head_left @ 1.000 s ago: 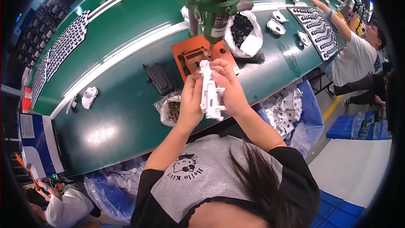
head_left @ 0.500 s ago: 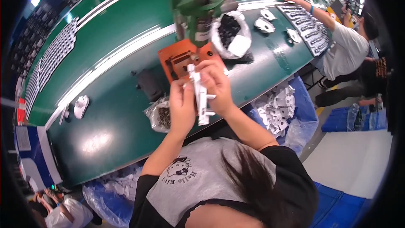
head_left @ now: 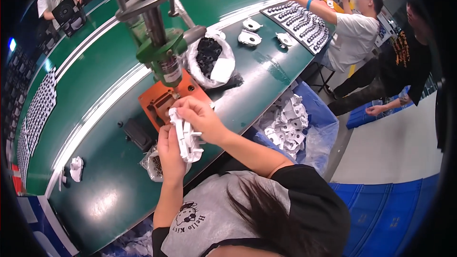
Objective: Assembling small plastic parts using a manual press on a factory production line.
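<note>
A white molded plastic part (head_left: 184, 138) with short prongs on one side is held upright between my two hands. My left hand (head_left: 170, 152) grips its left side, and the fingers of my right hand (head_left: 202, 118) close on its upper end. Just beyond the hands is an orange metal fixture (head_left: 148, 101) under a green bench press (head_left: 161, 50). A dark grey block-like object (head_left: 138, 134) lies left of the fixture. Partly hidden by my left forearm, a clear plastic bag (head_left: 148, 161) contains small brownish metal pieces.
Behind the fixture stands a white bag (head_left: 227, 57) of black parts. White parts (head_left: 249, 38) lie on the green table (head_left: 112, 162), with another (head_left: 76, 169) far left. A blue-lined bin (head_left: 320, 107) of white parts stands right. A co-worker (head_left: 354, 33) sits beside a tray of parts (head_left: 304, 26).
The view has swung to the right, so the press and fixture appear farther left. The white part is turned to show more of its broad side. Both hands still hold it.
</note>
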Available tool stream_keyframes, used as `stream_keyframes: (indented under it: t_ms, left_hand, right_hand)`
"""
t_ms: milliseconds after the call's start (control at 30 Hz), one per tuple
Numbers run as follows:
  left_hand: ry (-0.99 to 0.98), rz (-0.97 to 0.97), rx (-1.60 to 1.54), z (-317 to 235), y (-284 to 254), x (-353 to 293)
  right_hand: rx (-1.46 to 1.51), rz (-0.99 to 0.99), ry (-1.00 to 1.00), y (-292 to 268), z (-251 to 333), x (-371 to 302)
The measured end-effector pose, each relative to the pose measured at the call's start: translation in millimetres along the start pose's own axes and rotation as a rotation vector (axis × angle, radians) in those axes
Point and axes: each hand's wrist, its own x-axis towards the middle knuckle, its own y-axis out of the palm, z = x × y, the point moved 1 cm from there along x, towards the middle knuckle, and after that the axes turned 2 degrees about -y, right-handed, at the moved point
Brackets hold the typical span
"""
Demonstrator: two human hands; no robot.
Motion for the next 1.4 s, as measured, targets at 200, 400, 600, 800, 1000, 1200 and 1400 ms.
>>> stream_keyframes:
  t_ms: [200,400,600,800,1000,1200,1400]
  left_hand:
    - [0.071,0.021,0.098,0.6,3.1,3.4]
    - [0.004,0.093,-0.020,3.8,-0.3,6.0]
    - [0.026,0.077,-0.007,-0.1,5.1,2.1]
    - [0.060,0.071,-0.018,-11.6,5.9,-0.6]
    - [0.235,0.078,0.300,-23.5,11.3,-11.2]
    - [0.428,-0.019,0.843,-53.7,3.2,-9.0]
    - [0.588,-0.088,0.857,-45.9,15.7,2.9]
  right_hand:
    - [0.166,-0.075,0.010,0.9,-8.7,-3.4]
    - [0.274,-0.088,0.002,0.6,-3.8,4.6]
    - [0.199,-0.145,-0.032,2.1,-19.2,-0.7]
    - [0.046,-0.048,-0.054,-1.9,-13.5,3.0]
    - [-0.337,-0.134,-0.248,11.1,15.4,11.8]
    - [-0.216,-0.032,-0.126,4.9,32.3,16.3]
    - [-0.168,-0.037,-0.140,13.5,32.2,16.4]
